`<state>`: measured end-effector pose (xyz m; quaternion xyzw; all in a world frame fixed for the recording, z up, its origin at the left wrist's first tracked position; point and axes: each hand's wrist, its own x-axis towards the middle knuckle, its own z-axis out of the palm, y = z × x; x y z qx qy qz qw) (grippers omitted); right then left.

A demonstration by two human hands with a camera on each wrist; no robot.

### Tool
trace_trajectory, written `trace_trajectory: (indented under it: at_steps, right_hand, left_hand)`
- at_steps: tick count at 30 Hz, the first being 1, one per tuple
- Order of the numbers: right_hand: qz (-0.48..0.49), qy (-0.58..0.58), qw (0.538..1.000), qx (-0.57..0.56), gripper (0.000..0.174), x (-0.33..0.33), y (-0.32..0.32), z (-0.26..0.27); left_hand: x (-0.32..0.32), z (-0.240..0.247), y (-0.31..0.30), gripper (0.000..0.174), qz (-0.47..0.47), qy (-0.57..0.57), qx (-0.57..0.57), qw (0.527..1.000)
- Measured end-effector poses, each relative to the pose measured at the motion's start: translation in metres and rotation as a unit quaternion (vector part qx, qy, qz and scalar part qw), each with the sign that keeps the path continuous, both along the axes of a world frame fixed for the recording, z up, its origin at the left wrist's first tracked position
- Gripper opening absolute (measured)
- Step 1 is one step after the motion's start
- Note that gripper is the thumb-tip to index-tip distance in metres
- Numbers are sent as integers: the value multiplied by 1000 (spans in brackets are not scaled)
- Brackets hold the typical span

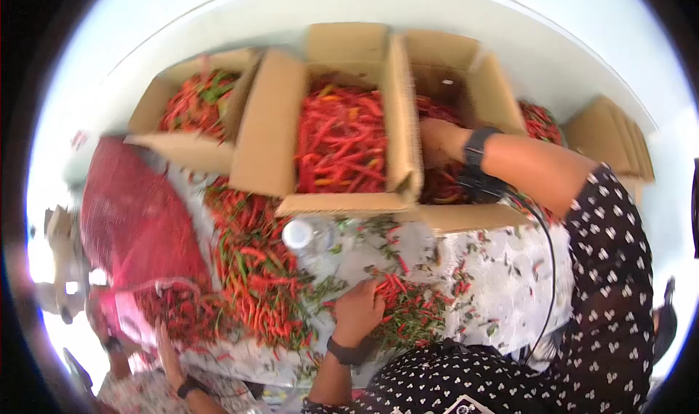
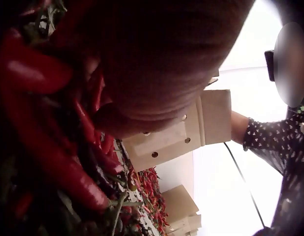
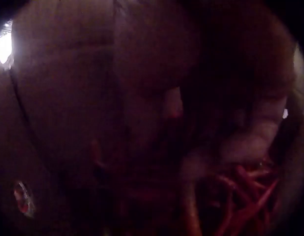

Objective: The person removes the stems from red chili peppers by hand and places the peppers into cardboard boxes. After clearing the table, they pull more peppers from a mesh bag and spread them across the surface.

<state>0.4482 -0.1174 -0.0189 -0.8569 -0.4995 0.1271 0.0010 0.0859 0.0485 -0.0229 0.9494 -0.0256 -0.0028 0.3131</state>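
My left hand is down at a heap of red chili peppers mixed with green stems and leaves. Close up in the left wrist view, slim red chilies lie between its bent thumb and a fingertip. My right hand reaches into the right cardboard box, over the red chilies inside. The right wrist view is very dark; its bent fingers are just above the chilies, with one orange-red chili right below a fingertip. I cannot tell whether that hand holds it.
A middle box full of red chilies and a smaller left box stand alongside. A plastic bottle stands before them. A red mesh sack lies left, near another person's hand. A cable hangs from my right wrist.
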Motion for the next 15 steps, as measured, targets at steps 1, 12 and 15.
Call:
trace_trajectory:
  at_steps: [1,12,15]
  right_hand:
    - [108,-133,982,80,22,38,-19,-70]
    - [-171,-185,961,112,11,-49,-25,189]
    - [-342,78,907,233,10,-108,-21,239]
  left_hand:
    - [-1,0,1,24,-1,-5,6,1000]
    - [-22,-6,-3,51,-11,5,65,998]
    - [-31,1,-7,44,18,-66,36,997]
